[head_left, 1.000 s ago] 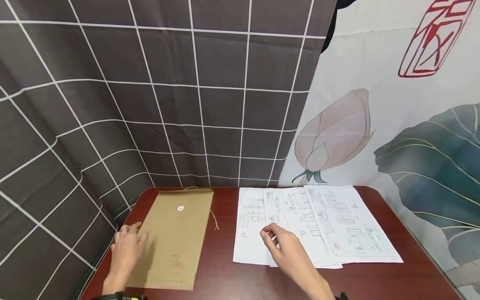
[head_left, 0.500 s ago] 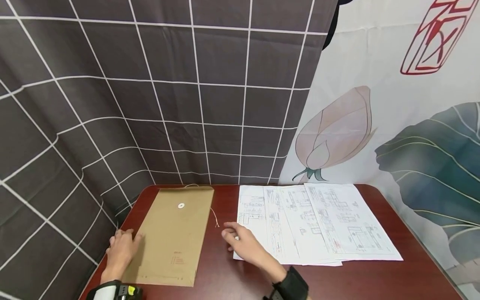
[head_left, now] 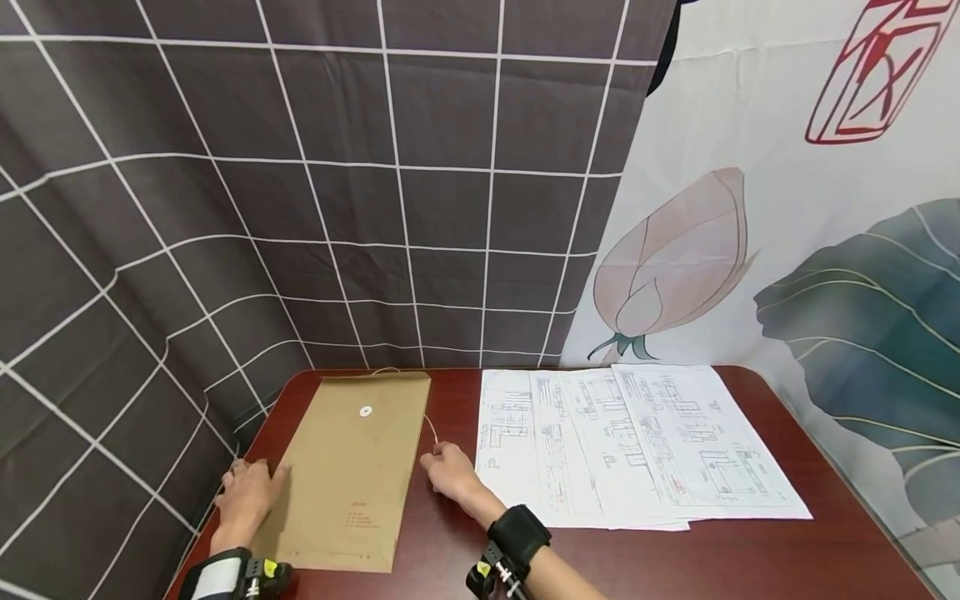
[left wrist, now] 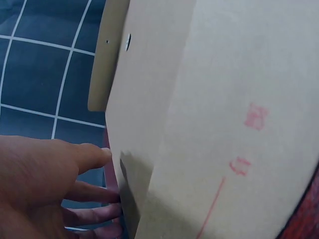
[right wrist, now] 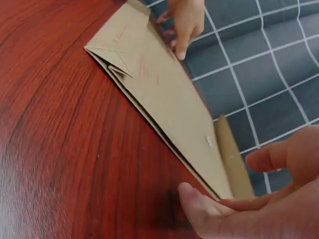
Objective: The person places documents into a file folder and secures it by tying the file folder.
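Note:
A brown kraft document envelope [head_left: 348, 475] lies flat on the left of the table. It has a white round button [head_left: 365, 412] near its far end and red printing near its close end. My left hand [head_left: 249, 496] is at its left edge, fingers extended, with the thumb close to the paper in the left wrist view. At the envelope's right edge is my right hand [head_left: 453, 475]. In the right wrist view its fingers [right wrist: 199, 204] are spread loosely by the side near the flap [right wrist: 233, 154]. A thin pale string [head_left: 431, 429] runs from the envelope to just above this hand.
Several white sheets with technical drawings [head_left: 637, 450] overlap on the right half of the dark red table [head_left: 450, 554]. A grey gridded cloth [head_left: 450, 208] hangs behind and to the left. A white floral cloth [head_left: 675, 150] hangs behind on the right.
My right hand has moved left from over the drawing sheets, across the bare table, to the envelope's right edge beside the string. The left hand has stayed at the left edge, barely shifting.

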Demonstrator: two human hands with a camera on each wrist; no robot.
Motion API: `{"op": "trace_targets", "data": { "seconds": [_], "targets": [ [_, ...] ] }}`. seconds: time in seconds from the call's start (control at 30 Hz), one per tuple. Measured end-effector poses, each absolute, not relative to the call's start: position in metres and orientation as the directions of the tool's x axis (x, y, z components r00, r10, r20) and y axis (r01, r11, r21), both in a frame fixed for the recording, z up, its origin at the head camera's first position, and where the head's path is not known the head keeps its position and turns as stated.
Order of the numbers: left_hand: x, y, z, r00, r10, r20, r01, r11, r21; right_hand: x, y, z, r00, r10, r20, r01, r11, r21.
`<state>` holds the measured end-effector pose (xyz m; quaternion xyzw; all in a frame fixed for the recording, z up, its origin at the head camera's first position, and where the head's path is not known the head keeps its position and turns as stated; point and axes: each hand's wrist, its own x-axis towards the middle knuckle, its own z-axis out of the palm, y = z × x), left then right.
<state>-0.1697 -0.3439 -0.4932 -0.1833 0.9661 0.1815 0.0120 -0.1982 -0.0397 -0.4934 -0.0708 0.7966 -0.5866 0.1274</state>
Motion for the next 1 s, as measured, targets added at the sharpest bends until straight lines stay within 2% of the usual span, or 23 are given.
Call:
{"op": "trace_targets", "data": {
  "seconds": [0.17,0.43,0.57,1.0],
  "targets": [
    [-0.170,-0.343,-0.492,-0.942,-0.334,-0.040,-0.324,0.872,0.367,-0.199,-0.050,-0.496,-0.941,-0.266,-0.208,0.179,0.128,-0.975],
    [-0.177,-0.343,-0.491,-0.934,-0.354,-0.039,-0.337,0.840,0.425,-0.200,-0.059,-0.500,-0.918,-0.291,-0.268,0.287,-0.023,-0.958],
    [-0.176,-0.347,-0.489,-0.927,-0.369,-0.071,-0.354,0.796,0.490,-0.199,-0.061,-0.504,-0.910,-0.305,-0.280,0.313,-0.065,-0.947],
    [-0.168,-0.350,-0.476,-0.938,-0.345,0.029,-0.258,0.751,0.608,-0.201,-0.058,-0.509,-0.893,-0.361,-0.269,0.339,-0.147,-0.929]
  ]
}}
